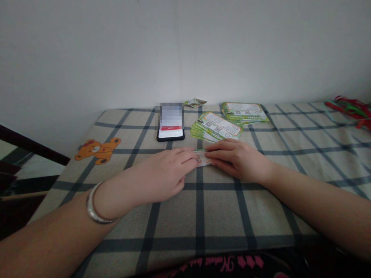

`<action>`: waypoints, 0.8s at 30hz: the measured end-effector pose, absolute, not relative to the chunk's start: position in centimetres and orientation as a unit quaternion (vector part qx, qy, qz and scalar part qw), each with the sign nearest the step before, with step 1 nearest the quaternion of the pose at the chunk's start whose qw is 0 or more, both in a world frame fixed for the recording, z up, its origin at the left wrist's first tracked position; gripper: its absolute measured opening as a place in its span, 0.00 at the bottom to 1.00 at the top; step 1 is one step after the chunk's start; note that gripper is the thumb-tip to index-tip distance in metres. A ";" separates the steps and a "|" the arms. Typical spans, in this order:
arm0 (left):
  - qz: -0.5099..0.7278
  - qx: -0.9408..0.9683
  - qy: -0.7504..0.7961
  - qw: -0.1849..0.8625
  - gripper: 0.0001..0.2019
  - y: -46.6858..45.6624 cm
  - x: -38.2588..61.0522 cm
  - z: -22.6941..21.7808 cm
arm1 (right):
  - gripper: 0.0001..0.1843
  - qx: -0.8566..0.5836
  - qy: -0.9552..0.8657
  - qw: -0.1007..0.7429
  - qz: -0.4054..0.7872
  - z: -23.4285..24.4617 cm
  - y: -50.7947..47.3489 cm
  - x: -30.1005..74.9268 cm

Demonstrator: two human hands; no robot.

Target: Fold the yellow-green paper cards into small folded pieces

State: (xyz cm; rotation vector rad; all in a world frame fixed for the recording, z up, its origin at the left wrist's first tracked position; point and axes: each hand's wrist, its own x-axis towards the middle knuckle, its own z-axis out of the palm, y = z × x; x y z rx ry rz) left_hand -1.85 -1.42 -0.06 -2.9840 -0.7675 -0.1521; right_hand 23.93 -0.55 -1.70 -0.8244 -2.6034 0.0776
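A narrow folded green-and-white leaflet lies on the plaid cloth, held between my two hands. My left hand presses its fingertips onto the leaflet's left end, with a silver bangle on that wrist. My right hand covers the other end with its fingers. The middle of the leaflet shows between them. Just beyond my hands, a loose pile of green printed leaflets fans out, and a neater stack lies behind it.
A phone with a blurred screen stands left of the leaflets, and a small green packet lies behind it. Red and green ribbons lie at the far right. A bear picture decorates the cloth, which meets a white wall.
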 end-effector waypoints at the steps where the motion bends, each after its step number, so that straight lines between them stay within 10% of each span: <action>1: -0.048 -0.967 -0.249 0.031 0.23 -1.4 -1.8 -0.1 | 0.14 -0.298 -0.931 0.206 0.035 -1.7 -0.5 23.9; 24: -0.055 -0.973 -0.224 -0.027 0.20 -0.9 -1.6 0.8 | 0.12 -0.210 -0.953 0.207 -0.063 -1.7 -1.0 23.8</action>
